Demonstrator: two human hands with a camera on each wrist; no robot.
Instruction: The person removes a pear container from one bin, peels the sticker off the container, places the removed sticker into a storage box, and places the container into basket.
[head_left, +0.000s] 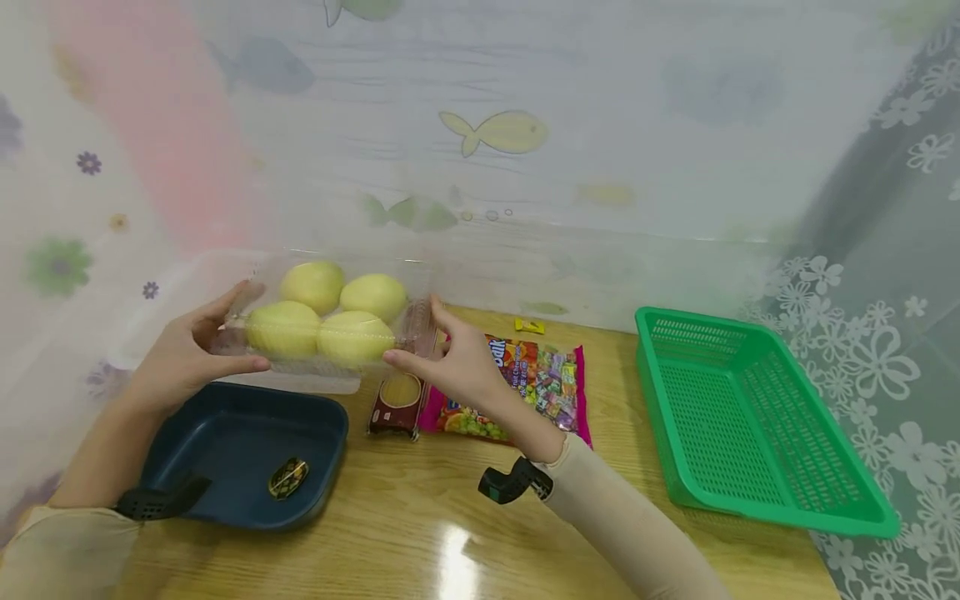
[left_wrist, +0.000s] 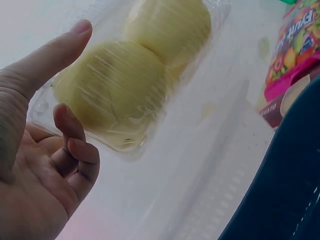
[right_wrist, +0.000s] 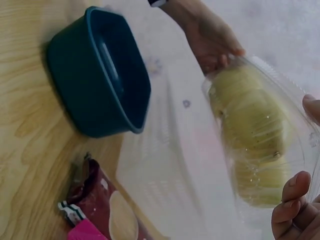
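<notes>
Both hands hold a clear plastic box (head_left: 330, 323) of several pale yellow-green fruits in the air, above and behind a dark blue basin. The left hand (head_left: 187, 350) grips the box's left end, its thumb along the near side. At the right end the right hand (head_left: 468, 362) holds on, thumb in front and fingers behind. Through the film the fruits (left_wrist: 112, 85) look round and smooth in the left wrist view. Curled fingers of the right hand (right_wrist: 297, 205) lie against the box's edge in the right wrist view.
In the blue basin (head_left: 225, 450) lies a small black-and-gold packet (head_left: 288, 478). A white basket (right_wrist: 165, 170) stands behind. A dark red snack pack (head_left: 396, 408), a fruit candy bag (head_left: 555, 383) and a small yellow candy (head_left: 529, 326) lie rightward. A green basket (head_left: 738, 425) stands far right.
</notes>
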